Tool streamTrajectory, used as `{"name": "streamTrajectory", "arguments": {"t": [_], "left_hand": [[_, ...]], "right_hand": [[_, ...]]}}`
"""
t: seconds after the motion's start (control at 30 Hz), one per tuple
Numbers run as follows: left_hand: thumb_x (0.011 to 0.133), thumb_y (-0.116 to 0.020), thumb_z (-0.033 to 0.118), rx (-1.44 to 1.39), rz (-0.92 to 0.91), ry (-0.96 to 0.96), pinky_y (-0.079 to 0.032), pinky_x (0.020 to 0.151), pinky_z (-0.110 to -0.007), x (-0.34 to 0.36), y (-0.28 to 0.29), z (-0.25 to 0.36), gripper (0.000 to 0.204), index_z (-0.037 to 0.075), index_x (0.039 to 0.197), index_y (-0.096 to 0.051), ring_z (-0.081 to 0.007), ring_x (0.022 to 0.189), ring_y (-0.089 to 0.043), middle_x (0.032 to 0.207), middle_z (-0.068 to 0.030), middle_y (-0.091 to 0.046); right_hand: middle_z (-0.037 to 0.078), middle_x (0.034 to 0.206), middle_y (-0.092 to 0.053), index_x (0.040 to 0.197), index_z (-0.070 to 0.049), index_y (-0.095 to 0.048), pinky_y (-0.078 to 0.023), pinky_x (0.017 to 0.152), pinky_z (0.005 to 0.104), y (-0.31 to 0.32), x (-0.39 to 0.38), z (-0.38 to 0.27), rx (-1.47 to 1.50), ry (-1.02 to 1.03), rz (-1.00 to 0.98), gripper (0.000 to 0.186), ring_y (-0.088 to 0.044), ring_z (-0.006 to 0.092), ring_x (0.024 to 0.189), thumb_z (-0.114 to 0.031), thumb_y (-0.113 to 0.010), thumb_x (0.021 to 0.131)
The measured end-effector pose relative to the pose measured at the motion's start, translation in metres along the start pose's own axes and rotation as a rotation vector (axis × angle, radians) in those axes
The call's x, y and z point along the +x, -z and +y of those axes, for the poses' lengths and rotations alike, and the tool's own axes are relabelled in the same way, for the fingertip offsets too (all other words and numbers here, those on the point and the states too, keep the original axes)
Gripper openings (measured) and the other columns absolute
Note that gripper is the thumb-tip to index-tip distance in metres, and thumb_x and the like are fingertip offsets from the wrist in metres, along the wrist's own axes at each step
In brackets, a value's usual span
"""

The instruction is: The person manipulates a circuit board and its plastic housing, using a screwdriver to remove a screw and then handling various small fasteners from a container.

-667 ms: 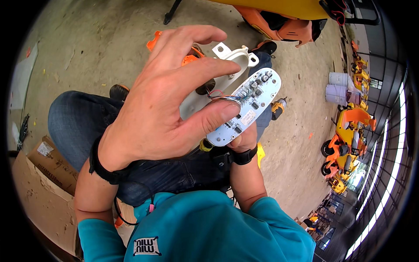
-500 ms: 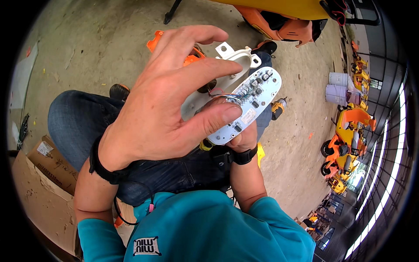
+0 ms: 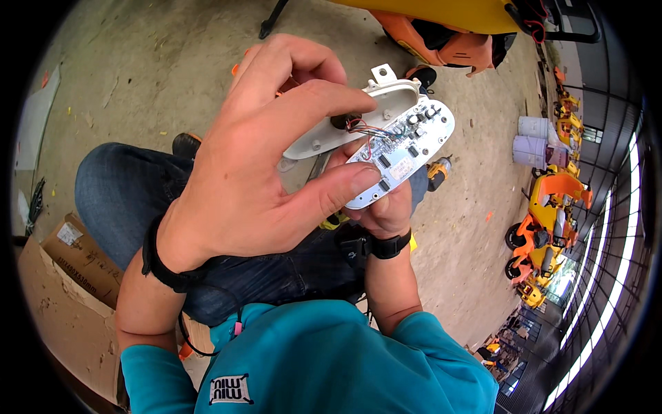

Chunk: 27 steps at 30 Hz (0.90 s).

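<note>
My left hand [image 3: 262,159] is raised close to the camera, thumb and fingers pinching a white oval circuit board [image 3: 407,148] studded with small components. Thin coloured wires [image 3: 369,131] run from the board to a pale grey oval plastic housing [image 3: 358,117] with a mounting tab, held just behind it. My right hand [image 3: 383,210] grips the lower end of the board and housing from beneath; most of it is hidden by the left hand. Both wrists carry black bands. I sit in blue jeans and a teal top.
A cardboard box [image 3: 62,276] lies at lower left on the dirt floor. An orange and yellow vehicle body [image 3: 448,27] sits at top. Two white buckets [image 3: 531,141] and a row of orange scooters [image 3: 552,214] stand at right. A black-and-yellow tool [image 3: 438,172] lies behind the board.
The circuit board has swung apart from the grey housing, exposing the wires between them. My left thumb has slid down to the board's lower edge.
</note>
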State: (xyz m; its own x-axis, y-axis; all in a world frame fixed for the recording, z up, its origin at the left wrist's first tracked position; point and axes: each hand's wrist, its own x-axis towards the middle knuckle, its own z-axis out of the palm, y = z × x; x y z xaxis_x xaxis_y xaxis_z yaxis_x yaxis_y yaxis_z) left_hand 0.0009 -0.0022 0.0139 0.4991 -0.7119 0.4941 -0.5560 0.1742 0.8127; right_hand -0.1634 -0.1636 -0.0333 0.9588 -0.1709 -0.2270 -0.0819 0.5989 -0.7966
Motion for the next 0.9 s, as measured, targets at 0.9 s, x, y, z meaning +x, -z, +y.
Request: {"name": "streamTrajectory", "arguments": {"t": [0.9], "left_hand": [[0.062, -0.087, 0.009, -0.03, 0.015, 0.152, -0.049, 0.088, -0.04, -0.005, -0.02, 0.011, 0.061, -0.001, 0.116, -0.062, -0.0325, 0.103, -0.058, 0.114, -0.0151, -0.056]], "right_hand": [[0.009, 0.117, -0.067, 0.131, 0.001, -0.056, -0.052, 0.093, 0.032, -0.014, 0.002, 0.003, -0.18, 0.24, 0.228, 0.059, -0.065, 0.0166, 0.106, -0.005, -0.081, 0.078]]}}
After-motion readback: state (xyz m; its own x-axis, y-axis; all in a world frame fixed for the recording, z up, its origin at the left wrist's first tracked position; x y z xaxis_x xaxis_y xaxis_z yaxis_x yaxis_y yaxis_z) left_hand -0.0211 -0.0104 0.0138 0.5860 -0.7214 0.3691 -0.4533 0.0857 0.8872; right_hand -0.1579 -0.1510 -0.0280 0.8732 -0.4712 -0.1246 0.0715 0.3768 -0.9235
